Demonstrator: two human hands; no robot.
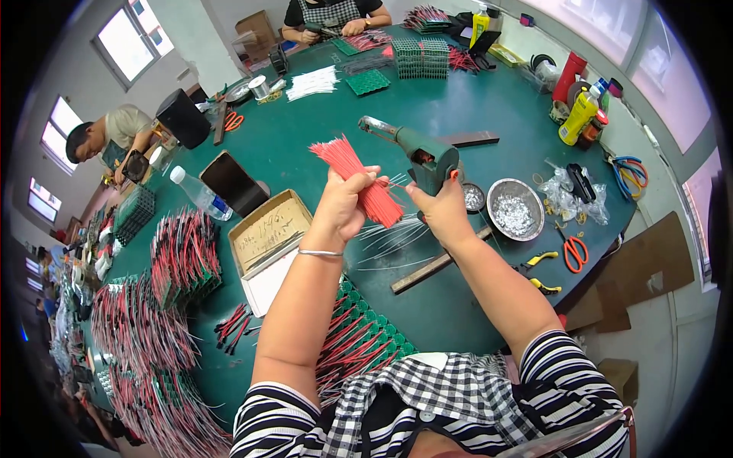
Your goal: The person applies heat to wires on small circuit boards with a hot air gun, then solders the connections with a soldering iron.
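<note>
My left hand is closed around a bundle of thin red wires, tilted with its upper end to the far left. My right hand grips a green heat gun at its near end; the metal nozzle points away and to the left. Part of the right fingers is hidden behind the gun. Between and below the hands, loose white wires lie on the green table. Close to my body are green circuit boards with red and white wires attached.
A metal bowl of small silvery pieces stands right of my right hand, near orange-handled scissors and yellow pliers. An open cardboard box, a phone and piled wired boards occupy the left. Another person works across the table.
</note>
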